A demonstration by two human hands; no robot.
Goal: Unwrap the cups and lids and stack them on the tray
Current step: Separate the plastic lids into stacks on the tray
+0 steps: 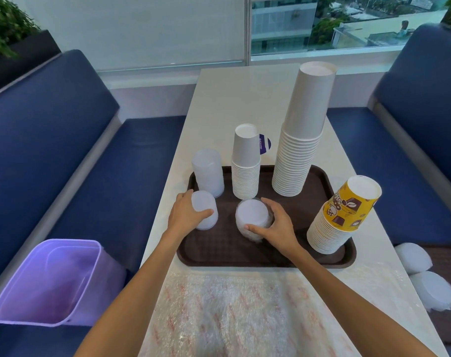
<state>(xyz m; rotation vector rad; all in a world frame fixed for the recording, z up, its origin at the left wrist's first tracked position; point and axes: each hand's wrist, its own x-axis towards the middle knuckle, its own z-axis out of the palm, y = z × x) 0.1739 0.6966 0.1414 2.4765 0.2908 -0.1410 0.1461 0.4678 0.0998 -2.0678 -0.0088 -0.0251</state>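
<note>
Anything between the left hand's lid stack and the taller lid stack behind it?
Nothing visible. The left hand grips its lid stack just in front of the taller lid stack on the tray; the white cup stack stands to the right, off that line.

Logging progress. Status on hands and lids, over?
Left hand grips bare lid stack at tray left edge. Right hand grips centre lid stack, wrap seemingly still on. Yellow cup stack leans at right, clear of hands.

Nothing reads clearly: the yellow cups [348,207] at the right edge of the tray [219,253] bear blurred brown lettering, and the purple sticker [265,145] behind the tray carries illegible white print.
</note>
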